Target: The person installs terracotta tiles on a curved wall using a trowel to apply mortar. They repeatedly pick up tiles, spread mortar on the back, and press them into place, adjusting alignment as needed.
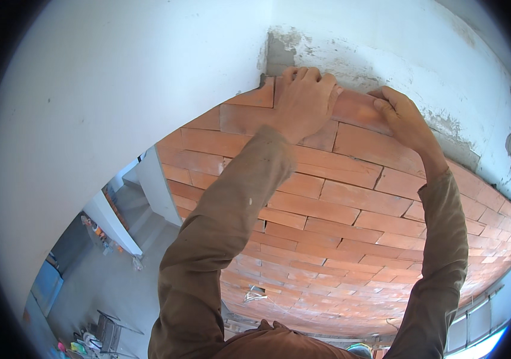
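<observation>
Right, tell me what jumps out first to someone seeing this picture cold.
Two hands pressed on the top brick of an orange brick wall, just below a white plastered ceiling: the left hand lies flat on it, the right hand grips its right end. Brown sleeves rise from the lower edge. Far below at lower left lies a grey floor with scattered small things.
</observation>
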### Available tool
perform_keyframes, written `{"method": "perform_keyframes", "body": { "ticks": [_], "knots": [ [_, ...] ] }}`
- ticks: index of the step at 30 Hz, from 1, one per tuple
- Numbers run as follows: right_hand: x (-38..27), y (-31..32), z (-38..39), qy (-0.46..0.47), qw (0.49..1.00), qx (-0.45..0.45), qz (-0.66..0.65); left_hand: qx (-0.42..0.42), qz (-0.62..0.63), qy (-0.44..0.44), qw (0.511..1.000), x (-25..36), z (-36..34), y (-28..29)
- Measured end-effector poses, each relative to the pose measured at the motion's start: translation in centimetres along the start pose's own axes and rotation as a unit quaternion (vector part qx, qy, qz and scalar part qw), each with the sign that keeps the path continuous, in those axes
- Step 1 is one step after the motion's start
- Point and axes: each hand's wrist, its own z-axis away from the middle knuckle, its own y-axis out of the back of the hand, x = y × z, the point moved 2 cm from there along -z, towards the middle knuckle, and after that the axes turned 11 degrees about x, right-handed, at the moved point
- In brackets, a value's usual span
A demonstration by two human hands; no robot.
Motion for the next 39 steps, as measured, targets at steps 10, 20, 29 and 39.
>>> {"method": "perform_keyframes", "body": {
  "ticks": [10,20,29,39],
  "knots": [
    [-0.9,0.0,0.2,-0.005,1.0,-0.002,-0.027,0.007,-0.02,-0.009,1.0,-0.2,0.3,0.2],
    [0.0,0.0,4.9,0.003,0.969,0.245,0.033,-0.003,-0.02,-0.012,1.0,-0.2,0.3,0.3],
    [1.9,-1.7,8.8,-0.014,0.946,0.285,0.151,-0.006,-0.024,-0.053,0.998,-0.2,0.2,0.0],
    [1.1,-2.9,8.1,-0.055,0.947,0.279,0.147,-0.078,-0.061,-0.067,0.993,0.5,0.4,1.2]
  ]
}}
